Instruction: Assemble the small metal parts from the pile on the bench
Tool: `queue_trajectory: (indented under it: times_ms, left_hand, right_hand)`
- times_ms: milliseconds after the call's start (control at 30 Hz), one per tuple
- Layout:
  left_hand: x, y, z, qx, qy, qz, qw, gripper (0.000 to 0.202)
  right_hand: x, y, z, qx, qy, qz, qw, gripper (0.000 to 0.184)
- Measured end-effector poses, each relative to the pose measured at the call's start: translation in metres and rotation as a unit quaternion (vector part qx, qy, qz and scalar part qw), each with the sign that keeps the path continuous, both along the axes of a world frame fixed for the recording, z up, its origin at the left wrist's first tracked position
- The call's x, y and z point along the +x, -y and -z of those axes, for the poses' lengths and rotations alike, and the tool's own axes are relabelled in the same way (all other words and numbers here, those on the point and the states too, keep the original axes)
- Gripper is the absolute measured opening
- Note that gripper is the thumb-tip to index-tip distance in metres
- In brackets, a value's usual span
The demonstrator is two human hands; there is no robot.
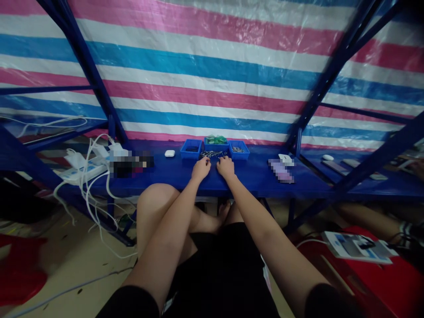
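Both hands are at the far side of the blue table, by a loose pile of small dark and silvery metal pieces. My left hand is at the pile's left, its fingers bent and pinched together. My right hand rests at the right side with curled fingers close to the metal pieces. Whatever either hand pinches is too small to make out. Around the pile stand three blue trays: the left tray with dark bits, the middle tray with green items, and the right tray with silvery pieces.
A white earbud case lies left on the table. Farther left is a power strip with white cables hanging down. A blurred purple object lies right. Blue frame posts flank me; a red stool stands lower right.
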State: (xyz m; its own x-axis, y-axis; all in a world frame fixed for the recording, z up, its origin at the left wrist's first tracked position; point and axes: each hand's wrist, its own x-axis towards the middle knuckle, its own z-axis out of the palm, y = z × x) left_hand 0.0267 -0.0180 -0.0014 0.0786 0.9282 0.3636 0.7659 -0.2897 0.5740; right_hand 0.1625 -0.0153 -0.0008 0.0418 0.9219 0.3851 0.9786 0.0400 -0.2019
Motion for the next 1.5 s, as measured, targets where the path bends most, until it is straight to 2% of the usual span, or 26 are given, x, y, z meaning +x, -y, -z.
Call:
queue_trajectory:
  times_ms: [300, 367, 500, 600, 867, 1133, 1500]
  left_hand:
    - [0.0000, 0.0006, -0.0005, -0.001, -0.004, 0.001, 1.000, 0.026]
    - [0.0002, -0.0004, -0.0001, 0.010, -0.001, 0.003, 1.000, 0.028]
    - [0.0006, -0.0013, -0.0008, 0.035, -0.008, -0.001, 0.999, 0.032]
    - [0.0005, -0.0003, -0.0022, 0.026, -0.029, 0.003, 0.999, 0.029]
    - [0.0005, -0.0005, -0.0020, -0.005, -0.033, 0.017, 0.999, 0.026]
    - [-0.0009, -0.0038, 0.0008, -0.012, 0.014, 0.018, 1.000, 0.024]
    - [-0.0002, -0.0006, -0.0010, -0.018, 0.024, 0.028, 0.999, 0.020]
  right_hand:
    - [0.0045, -0.0034, 0.0004, -0.008, -0.013, -0.030, 0.999, 0.028]
    - [0.0048, -0.0049, 0.0011, -0.002, -0.022, -0.077, 0.997, 0.028]
    - [0.0038, -0.0045, -0.0004, 0.005, -0.037, -0.214, 0.976, 0.030]
    - [0.0027, -0.0018, -0.0032, 0.003, -0.052, -0.257, 0.965, 0.031]
    - [0.0036, -0.0033, -0.0032, 0.007, -0.084, -0.262, 0.962, 0.029]
    - [0.0054, -0.0078, 0.0008, -0.003, -0.098, -0.235, 0.967, 0.028]
    - [0.0062, -0.0068, 0.0023, -0.004, -0.102, -0.200, 0.974, 0.027]
